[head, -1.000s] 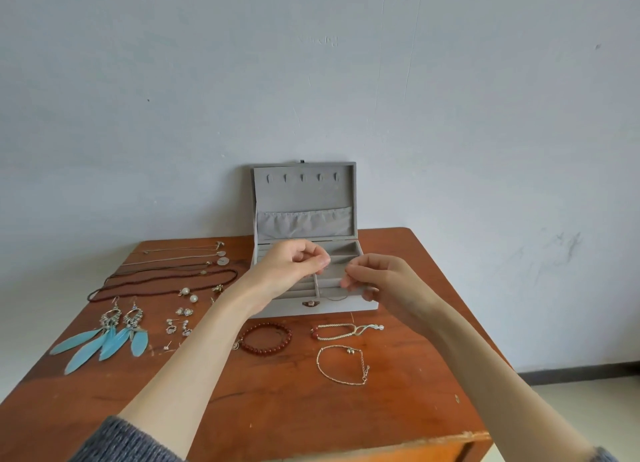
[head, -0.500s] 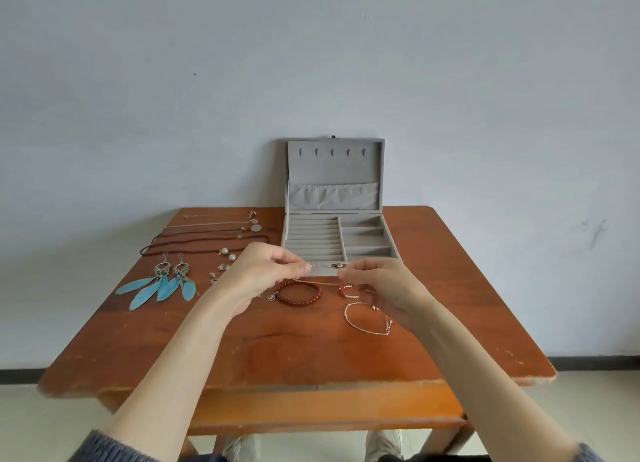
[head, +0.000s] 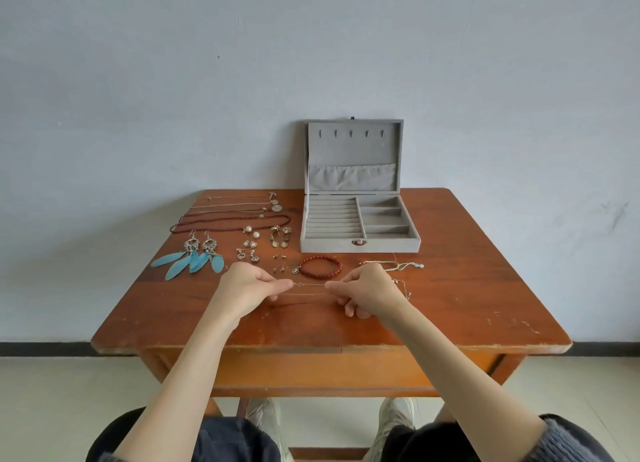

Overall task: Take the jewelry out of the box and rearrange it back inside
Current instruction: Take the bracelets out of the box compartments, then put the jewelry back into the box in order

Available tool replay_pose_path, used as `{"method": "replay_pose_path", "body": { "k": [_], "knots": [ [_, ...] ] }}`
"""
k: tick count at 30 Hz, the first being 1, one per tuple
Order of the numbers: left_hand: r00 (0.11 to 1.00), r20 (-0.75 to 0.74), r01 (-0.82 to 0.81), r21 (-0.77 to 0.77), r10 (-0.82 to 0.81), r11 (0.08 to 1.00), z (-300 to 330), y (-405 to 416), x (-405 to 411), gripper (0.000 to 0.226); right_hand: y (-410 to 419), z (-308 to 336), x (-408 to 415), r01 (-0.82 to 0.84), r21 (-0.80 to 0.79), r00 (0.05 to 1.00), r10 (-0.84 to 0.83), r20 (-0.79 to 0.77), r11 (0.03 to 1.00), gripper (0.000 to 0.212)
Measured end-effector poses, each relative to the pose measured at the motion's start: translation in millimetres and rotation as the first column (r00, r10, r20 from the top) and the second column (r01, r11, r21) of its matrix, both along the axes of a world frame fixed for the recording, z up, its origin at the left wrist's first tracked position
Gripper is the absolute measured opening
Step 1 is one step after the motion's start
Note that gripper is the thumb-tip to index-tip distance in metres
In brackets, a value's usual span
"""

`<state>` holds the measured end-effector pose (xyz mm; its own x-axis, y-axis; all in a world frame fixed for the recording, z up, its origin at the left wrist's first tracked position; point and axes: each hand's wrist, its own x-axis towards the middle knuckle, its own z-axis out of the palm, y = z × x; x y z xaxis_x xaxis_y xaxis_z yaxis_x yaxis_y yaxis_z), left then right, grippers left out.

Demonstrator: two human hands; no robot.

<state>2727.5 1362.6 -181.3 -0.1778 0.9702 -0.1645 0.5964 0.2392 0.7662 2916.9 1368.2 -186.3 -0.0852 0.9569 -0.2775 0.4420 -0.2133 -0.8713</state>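
While pinched taut, chain (head: pixel 309 284) crosswise (left–right).

The box (head: pixel 360 226) stands open at the back of the table (head: pixel 467 306), right of centre, lid against the wall (head: pixel 138 98). Left of it you find necklaces (head: pixel 232 216) at the rear, feather earrings (head: pixel 194 257) in front of them, and small earrings (head: pixel 266 245) between these and the box. A bead bracelet (head: pixel 320 267) lies before the box; a chain bracelet (head: pixel 391 265) lies to its right.

wall (head: pixel 173 81): pale blue-grey, scuffed | baseboard (head: pixel 41 349): dark | floor (head: pixel 52 409): pale tile | table (head: pixel 467 306): worn reddish wood
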Motion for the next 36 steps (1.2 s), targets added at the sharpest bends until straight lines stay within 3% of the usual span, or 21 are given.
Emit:
{"method": "replay_pose_path", "body": {
  "k": [4,13,23,27,31,36],
  "knots": [
    [0.984,-0.174,0.044,-0.026,-0.048,0.999,-2.2,2.3,1.0,0.039,3.9,2.5,-1.8,-0.017,0.008,0.994,0.017,0.104,1.000,0.027],
    [0.960,-0.272,0.063,-0.026,-0.068,0.998,-9.0,10.3,5.9,0.041,16.7,5.0,-2.5,-0.084,-0.027,0.944,0.088,0.318,0.996,0.022],
    [0.927,-0.367,0.054,-0.059,-0.072,0.997,-7.6,9.1,7.3,0.045,20.3,6.5,1.1,-0.071,-0.065,0.951,0.087,0.295,0.995,0.025],
    [0.949,-0.294,0.103,-0.043,-0.111,0.994,-4.0,4.4,3.1,0.045,15.9,7.7,4.6,-0.084,-0.054,0.963,0.095,0.252,0.995,0.025],
    [0.991,-0.060,0.119,-0.064,-0.123,0.991,9.2,6.2,-10.3,0.035,18.2,15.7,8.5,-0.102,-0.094,0.995,0.103,0.004,0.990,0.025],
    [0.990,0.080,0.108,0.097,-0.116,0.989,30.6,21.0,-25.5,0.022,38.9,39.1,2.1,-0.100,-0.028,0.979,0.094,-0.179,0.995,0.020]
  ]
}}
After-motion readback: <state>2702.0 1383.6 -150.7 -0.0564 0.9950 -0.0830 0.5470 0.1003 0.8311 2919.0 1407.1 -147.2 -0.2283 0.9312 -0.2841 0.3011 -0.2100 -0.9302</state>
